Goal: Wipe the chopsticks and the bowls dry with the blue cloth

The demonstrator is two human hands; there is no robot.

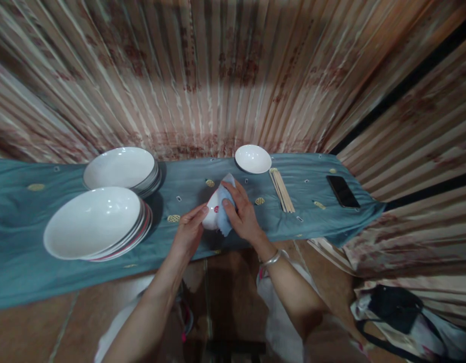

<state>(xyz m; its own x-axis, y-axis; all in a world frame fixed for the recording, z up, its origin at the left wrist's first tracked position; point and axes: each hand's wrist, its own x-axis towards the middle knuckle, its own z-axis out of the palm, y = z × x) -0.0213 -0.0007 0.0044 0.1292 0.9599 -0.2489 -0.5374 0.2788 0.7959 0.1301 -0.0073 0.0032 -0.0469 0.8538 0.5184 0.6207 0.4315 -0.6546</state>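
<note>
Over the front of the table, my left hand [190, 228] pinches the edge of a small white bowl [210, 218] with a red mark on its outside. The bowl is tilted on its side. My right hand [241, 210] presses a light blue cloth [224, 225] against the bowl, its fingers bent round the cloth. Part of the bowl is hidden behind the cloth and fingers. Beyond my hands another white bowl [253, 159] stands upright. To its right lie several wooden chopsticks [282, 191] in a bundle.
Two stacks of large white bowls, a nearer stack [92, 222] and a farther stack [119, 169], stand at left on the blue-green tablecloth [172, 189]. A black phone [342, 191] lies at right. Curtains [217, 75] hang behind. A bag [397, 310] rests low at right.
</note>
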